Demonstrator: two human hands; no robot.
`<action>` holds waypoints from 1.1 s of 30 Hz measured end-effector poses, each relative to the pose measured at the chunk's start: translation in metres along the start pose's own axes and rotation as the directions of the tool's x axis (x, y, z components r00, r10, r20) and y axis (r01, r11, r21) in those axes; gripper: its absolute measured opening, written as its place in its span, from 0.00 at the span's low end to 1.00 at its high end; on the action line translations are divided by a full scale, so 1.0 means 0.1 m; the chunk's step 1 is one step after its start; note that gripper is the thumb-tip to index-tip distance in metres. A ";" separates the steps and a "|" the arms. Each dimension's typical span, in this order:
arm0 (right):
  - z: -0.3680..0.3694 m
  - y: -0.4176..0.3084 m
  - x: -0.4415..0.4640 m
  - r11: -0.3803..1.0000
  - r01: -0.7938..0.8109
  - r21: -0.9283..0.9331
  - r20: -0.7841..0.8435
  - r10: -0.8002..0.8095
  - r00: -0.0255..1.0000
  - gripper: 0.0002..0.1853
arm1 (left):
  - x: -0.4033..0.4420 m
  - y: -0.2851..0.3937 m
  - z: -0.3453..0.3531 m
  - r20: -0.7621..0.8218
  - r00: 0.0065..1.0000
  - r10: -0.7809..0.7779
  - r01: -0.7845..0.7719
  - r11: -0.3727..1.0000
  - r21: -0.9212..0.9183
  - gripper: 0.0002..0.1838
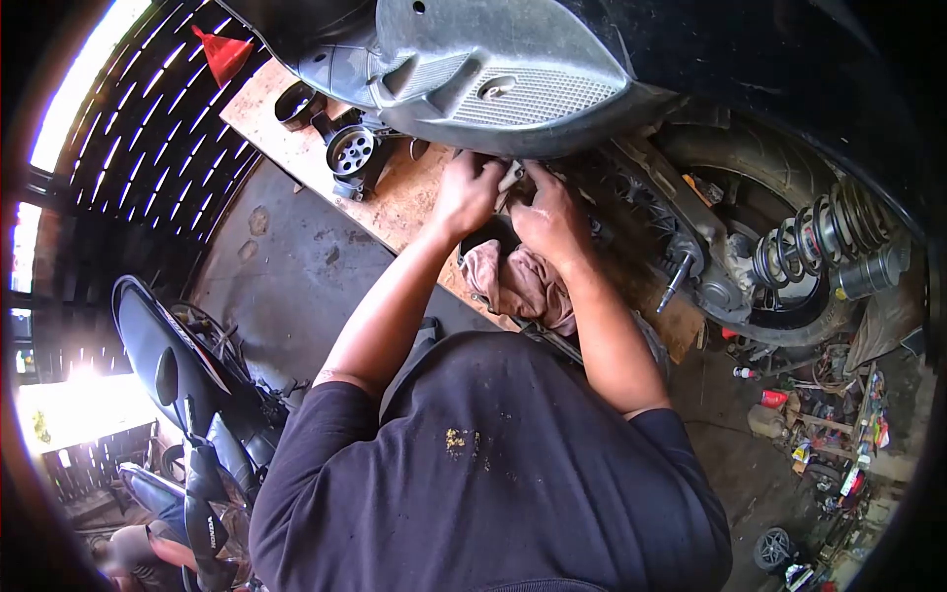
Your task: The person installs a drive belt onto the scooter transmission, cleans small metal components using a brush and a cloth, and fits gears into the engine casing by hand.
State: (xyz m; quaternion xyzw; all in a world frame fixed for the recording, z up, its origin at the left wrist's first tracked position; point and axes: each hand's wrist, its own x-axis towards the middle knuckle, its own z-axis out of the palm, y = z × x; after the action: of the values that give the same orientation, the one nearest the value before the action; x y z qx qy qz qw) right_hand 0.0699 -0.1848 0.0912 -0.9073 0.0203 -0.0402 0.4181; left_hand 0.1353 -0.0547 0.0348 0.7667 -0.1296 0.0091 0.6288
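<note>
Both my hands meet beneath the grey ribbed side panel (533,94) of a scooter. My left hand (468,197) has its fingers curled at a small pale part (512,176). From the other side, my right hand (548,219) is closed on that same part, thumb pointing up along it. Its exact kind is unclear, since fingers and shadow cover much of it. Just below my hands lies a crumpled pinkish cloth (528,286). To the left, a black round slotted part (351,151) rests on the wooden board (395,212).
Right of my hands are the scooter's rear wheel (789,168) and coil spring shock (824,237). A red funnel (223,56) hangs at upper left. Another motorcycle (163,345) stands at left, with a person (163,548) partly visible below. Assorted parts litter the floor at right.
</note>
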 end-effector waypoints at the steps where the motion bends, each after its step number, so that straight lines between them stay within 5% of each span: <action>1: 0.01 0.02 0.00 1.000 -0.002 -0.002 -0.004 0.002 1.000 0.29 | -0.01 0.00 -0.02 0.078 0.966 -0.246 0.258 0.923 -0.284 0.16; 6: 0.06 0.12 0.01 0.993 0.100 -0.058 -0.084 -0.105 0.991 0.28 | 0.00 0.12 0.01 0.098 0.958 -0.268 0.283 0.854 -0.437 0.18; 8: 0.03 0.06 0.00 0.996 0.082 -0.022 -0.047 -0.082 0.996 0.28 | 0.04 0.07 0.01 -0.108 0.991 0.073 -0.070 0.997 0.034 0.17; 9: 0.00 0.02 -0.01 0.998 0.060 0.013 -0.010 -0.060 0.998 0.28 | 0.05 0.08 -0.02 -0.110 0.970 0.217 -0.174 0.935 0.310 0.14; 10: 0.01 -0.01 -0.02 0.998 0.058 0.014 -0.009 -0.058 0.998 0.28 | 0.05 0.09 -0.04 -0.109 0.970 0.215 -0.173 0.935 0.310 0.14; 12: 0.02 -0.05 -0.04 1.000 0.000 0.010 -0.042 0.000 0.999 0.29 | 0.03 0.19 -0.06 0.089 0.937 0.336 -0.316 0.716 0.623 0.12; 17: 0.07 0.05 0.00 0.999 -0.038 0.010 -0.025 0.038 0.999 0.30 | -0.02 0.27 -0.02 -0.072 0.883 0.463 -0.314 0.698 0.643 0.11; 19: 0.03 0.01 -0.01 0.998 -0.061 0.002 0.001 0.061 0.998 0.31 | 0.00 0.33 -0.10 0.007 0.953 0.302 -0.254 0.785 0.565 0.12; 21: -0.05 -0.07 -0.05 0.998 0.037 0.044 0.011 -0.038 0.999 0.32 | 0.09 0.22 -0.17 -0.003 0.945 0.326 -0.293 0.855 0.427 0.13; 22: -0.06 -0.06 -0.05 0.998 0.039 0.046 0.010 -0.040 0.999 0.32 | 0.12 0.23 -0.21 0.026 0.998 0.061 -0.065 0.973 0.220 0.15; 24: -0.05 -0.02 -0.03 0.995 0.074 0.061 0.016 -0.076 0.997 0.34 | 0.19 0.20 -0.22 0.200 0.968 -0.151 0.186 0.969 -0.164 0.17; 26: 0.04 0.11 -0.02 0.990 0.139 0.012 -0.044 -0.138 0.989 0.33 | 0.18 0.27 -0.23 0.287 0.947 -0.146 0.183 0.978 -0.105 0.18; 28: 0.12 0.23 -0.02 0.980 0.194 -0.040 -0.102 -0.197 0.975 0.32 | 0.21 0.35 -0.17 0.509 0.776 -0.373 0.614 0.629 -0.476 0.18; 30: 0.17 0.33 -0.04 0.947 0.181 0.266 -0.058 -0.172 0.983 0.29 | 0.25 0.31 -0.17 0.582 0.732 -0.356 0.668 0.544 -0.507 0.18; 31: 0.18 0.38 -0.07 0.948 0.176 0.267 -0.060 -0.166 0.984 0.29 | 0.29 0.26 -0.19 0.645 0.690 -0.330 0.715 0.452 -0.533 0.18; 33: 0.19 0.47 -0.15 0.935 0.271 0.230 -0.128 -0.247 0.961 0.27 | 0.35 -0.02 -0.22 0.684 0.695 -0.222 0.677 0.522 -0.518 0.15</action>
State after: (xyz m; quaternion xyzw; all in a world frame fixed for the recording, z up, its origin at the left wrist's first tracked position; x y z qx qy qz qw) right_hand 0.0567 -0.2003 0.0426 -0.8403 -0.0842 -0.1413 0.5165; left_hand 0.1724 -0.0394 0.0434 0.4156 -0.0784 -0.4313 0.7969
